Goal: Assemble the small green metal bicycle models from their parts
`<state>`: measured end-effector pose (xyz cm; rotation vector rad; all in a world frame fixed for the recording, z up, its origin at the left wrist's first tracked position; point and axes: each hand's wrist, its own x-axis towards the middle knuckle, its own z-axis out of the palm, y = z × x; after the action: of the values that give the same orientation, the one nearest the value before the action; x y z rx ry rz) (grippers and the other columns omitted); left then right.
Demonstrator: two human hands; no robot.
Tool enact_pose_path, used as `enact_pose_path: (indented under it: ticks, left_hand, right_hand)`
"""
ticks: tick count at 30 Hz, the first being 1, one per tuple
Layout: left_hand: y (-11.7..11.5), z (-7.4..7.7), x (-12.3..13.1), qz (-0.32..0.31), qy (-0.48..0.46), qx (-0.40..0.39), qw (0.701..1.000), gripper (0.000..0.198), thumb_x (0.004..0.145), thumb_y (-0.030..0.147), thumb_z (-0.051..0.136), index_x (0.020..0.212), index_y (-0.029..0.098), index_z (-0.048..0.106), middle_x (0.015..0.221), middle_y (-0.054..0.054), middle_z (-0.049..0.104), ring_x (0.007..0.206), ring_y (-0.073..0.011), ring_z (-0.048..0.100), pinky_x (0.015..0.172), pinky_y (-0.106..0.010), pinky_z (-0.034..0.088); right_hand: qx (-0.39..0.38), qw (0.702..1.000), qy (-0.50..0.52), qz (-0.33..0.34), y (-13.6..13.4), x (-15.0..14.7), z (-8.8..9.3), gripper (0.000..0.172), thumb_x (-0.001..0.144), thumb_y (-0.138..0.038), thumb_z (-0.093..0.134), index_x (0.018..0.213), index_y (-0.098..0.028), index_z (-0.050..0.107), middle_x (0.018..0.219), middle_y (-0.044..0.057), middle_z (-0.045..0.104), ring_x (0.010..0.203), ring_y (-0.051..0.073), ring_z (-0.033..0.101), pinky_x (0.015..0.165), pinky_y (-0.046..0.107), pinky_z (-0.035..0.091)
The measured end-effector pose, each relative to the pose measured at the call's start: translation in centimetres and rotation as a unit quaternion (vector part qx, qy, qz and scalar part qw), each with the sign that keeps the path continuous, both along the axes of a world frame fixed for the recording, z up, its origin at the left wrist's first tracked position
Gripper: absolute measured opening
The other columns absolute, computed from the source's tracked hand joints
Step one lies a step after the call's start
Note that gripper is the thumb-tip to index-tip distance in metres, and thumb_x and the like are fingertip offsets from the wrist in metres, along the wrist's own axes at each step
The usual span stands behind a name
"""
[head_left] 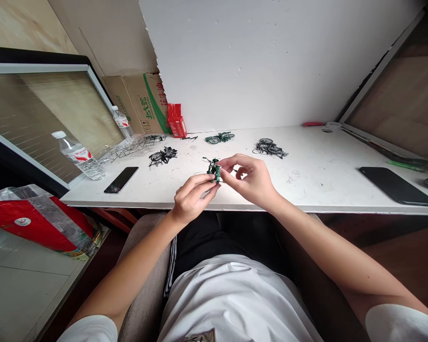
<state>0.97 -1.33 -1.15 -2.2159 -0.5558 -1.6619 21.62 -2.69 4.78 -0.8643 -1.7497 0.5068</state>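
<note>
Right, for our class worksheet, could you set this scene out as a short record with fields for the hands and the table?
Left hand: pinches a small green model with black parts
Right hand: fingers on the same model, from the other side
Surface: long white table
Beyond the hands: green miniature bicycle, lying down
Farther right: black miniature bicycle
Farther left: black cluster of miniature wheels and parts
Back left: small red cardboard box, brown cardboard carton
Left end: two clear plastic bottles, white caps
</note>
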Motion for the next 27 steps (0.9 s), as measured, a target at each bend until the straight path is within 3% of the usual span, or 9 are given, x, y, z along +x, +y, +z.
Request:
enact_pose_path:
  ticks: [11, 27]
  left_hand:
    - [-0.2, 0.4, 0.1, -0.004, 0.003, 0.006, 1.0, 0.031, 0.093, 0.011, 0.081, 0.121, 0.021, 0.073, 0.12, -0.008, 0.077, 0.107, -0.0209, 0.08, 0.095, -0.033, 0.07]
    - [-0.1, 0.0, 0.0, 0.019, 0.03, 0.024, 0.999, 0.033, 0.097, 0.014, 0.077, 0.128, 0.023, 0.072, 0.123, -0.008, 0.078, 0.105, -0.021, 0.081, 0.097, -0.032, 0.069]
  right_hand:
    - [0.061, 0.997, 0.009, -0.038, -0.1, -0.6, -0.5, 0.012, 0.095, -0.027, 0.075, 0.103, -0.023, 0.083, 0.097, 0.007, 0.078, 0.089, 0.021, 0.071, 0.056, 0.03, 0.051]
    - [0.053, 0.995, 0.064, -0.051, -0.1, -1.6, -1.5, 0.015, 0.096, -0.033, 0.077, 0.106, -0.025, 0.084, 0.095, 0.006, 0.075, 0.089, 0.02, 0.069, 0.06, 0.03, 0.055]
